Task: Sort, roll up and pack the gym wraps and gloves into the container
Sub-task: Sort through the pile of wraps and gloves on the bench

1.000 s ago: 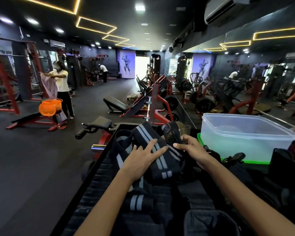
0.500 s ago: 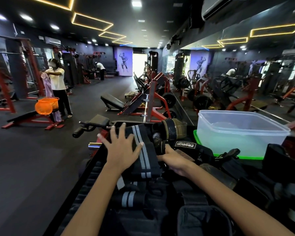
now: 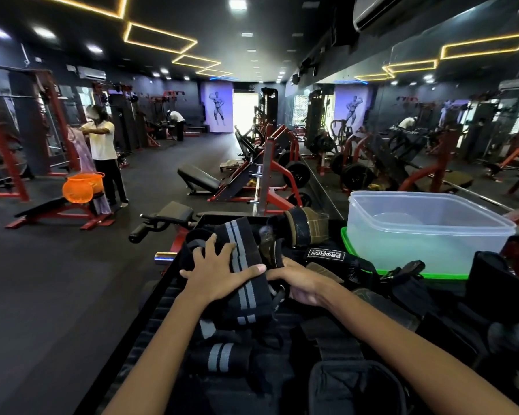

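A black gym wrap with two grey stripes (image 3: 242, 265) lies stretched over a heap of black gear. My left hand (image 3: 216, 274) presses flat on it with fingers spread. My right hand (image 3: 300, 283) is beside it at the wrap's right edge, fingers curled into the black straps there; what exactly it grips is hidden. A second striped wrap (image 3: 221, 356) lies nearer to me. Black gloves with a PROIRON label (image 3: 325, 254) and a brown-trimmed glove (image 3: 304, 227) lie further back. The clear plastic container (image 3: 426, 235) stands at the right on a green lid.
The gear lies on a black ribbed bench surface (image 3: 159, 313) whose left edge drops to the gym floor. A black pouch (image 3: 354, 387) lies near me. A person (image 3: 102, 151) stands far left by an orange basket (image 3: 81, 188). Weight machines fill the background.
My left hand slid back toward me and rightward over the striped wrap, flattening it. My right hand stayed at the wrap's right edge, its fingers now curled under.
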The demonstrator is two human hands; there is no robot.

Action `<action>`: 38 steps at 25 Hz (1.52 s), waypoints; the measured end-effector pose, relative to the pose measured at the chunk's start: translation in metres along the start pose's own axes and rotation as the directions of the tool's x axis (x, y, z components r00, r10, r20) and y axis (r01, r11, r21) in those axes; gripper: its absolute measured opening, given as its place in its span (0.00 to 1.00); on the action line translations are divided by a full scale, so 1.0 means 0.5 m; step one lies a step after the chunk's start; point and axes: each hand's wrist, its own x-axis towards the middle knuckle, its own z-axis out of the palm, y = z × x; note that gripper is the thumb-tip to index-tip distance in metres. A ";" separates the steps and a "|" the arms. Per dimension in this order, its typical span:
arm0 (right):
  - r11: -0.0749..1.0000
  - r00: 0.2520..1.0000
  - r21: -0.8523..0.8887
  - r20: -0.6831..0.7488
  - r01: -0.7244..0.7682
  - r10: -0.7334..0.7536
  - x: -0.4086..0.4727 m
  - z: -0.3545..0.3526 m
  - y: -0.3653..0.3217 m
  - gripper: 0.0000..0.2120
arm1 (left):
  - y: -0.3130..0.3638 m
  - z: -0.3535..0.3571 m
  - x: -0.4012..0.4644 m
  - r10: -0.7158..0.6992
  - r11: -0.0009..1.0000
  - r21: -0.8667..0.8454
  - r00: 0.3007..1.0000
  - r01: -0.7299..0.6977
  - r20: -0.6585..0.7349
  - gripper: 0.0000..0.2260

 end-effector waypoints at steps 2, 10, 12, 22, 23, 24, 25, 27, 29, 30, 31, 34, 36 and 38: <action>0.999 1.000 0.009 0.005 -0.030 0.030 -0.004 0.004 0.003 0.10 | 0.010 0.010 -0.001 -0.009 1.000 0.007 1.000 0.009 -0.016 0.45; 0.996 0.997 0.079 0.074 -0.035 0.029 -0.020 -0.017 -0.005 0.15 | -0.021 0.003 0.014 -0.075 0.993 0.075 0.974 0.093 -0.213 0.22; 0.998 0.998 0.061 0.057 -0.028 0.024 -0.031 -0.026 -0.015 0.15 | -0.020 0.009 0.013 -0.052 0.986 0.142 0.975 0.084 -0.217 0.22; 0.746 0.805 -0.663 -0.405 0.068 -0.433 -0.126 -0.132 -0.041 0.20 | -0.010 0.019 0.005 0.177 0.927 0.355 0.976 -0.124 -0.122 0.37; 0.543 0.810 -0.839 -0.344 -0.039 -0.474 -0.141 -0.150 -0.026 0.25 | -0.006 0.025 0.003 0.222 0.917 0.348 0.974 -0.196 -0.037 0.42; 0.353 0.868 -0.925 -0.285 -0.139 -0.406 -0.157 -0.160 -0.007 0.31 | -0.001 0.033 0.000 0.236 0.911 0.331 0.969 -0.245 0.069 0.47; 0.213 0.921 -0.953 -0.270 -0.215 -0.281 -0.167 -0.168 0.020 0.35 | 0.002 0.041 -0.002 0.225 0.905 0.330 0.960 -0.269 0.167 0.52; 0.062 0.948 -0.963 -0.270 -0.263 -0.168 -0.174 -0.173 0.067 0.36 | 0.004 0.051 -0.002 0.206 0.895 0.340 0.945 -0.287 0.256 0.55; 0.037 0.945 -0.966 -0.257 -0.255 -0.203 -0.178 -0.178 0.080 0.35 | 0.005 0.051 -0.005 0.214 0.899 0.329 0.945 -0.290 0.248 0.55; 0.053 0.946 -0.969 -0.248 -0.242 -0.210 -0.186 -0.181 0.075 0.35 | 0.003 0.048 -0.005 0.236 0.896 0.328 0.946 -0.301 0.223 0.54; 0.064 0.950 -0.974 -0.228 -0.219 -0.214 -0.192 -0.182 0.071 0.37 | 0.000 0.041 -0.005 0.271 0.892 0.320 0.945 -0.318 0.183 0.53; -0.023 0.919 -0.982 -0.165 -0.185 -0.357 -0.237 -0.189 0.076 0.38 | 0.029 0.029 -0.014 0.445 0.869 0.210 0.893 -0.448 0.066 0.45; -0.150 0.825 -0.909 -0.271 -0.388 -0.496 -0.266 -0.188 0.085 0.33 | 0.071 0.049 -0.038 0.528 0.826 0.161 0.842 -0.540 0.115 0.39; -0.073 0.742 -0.816 -0.479 -0.573 -0.469 -0.290 -0.184 0.074 0.28 | 0.102 0.084 -0.062 0.527 0.796 0.180 0.808 -0.577 0.263 0.35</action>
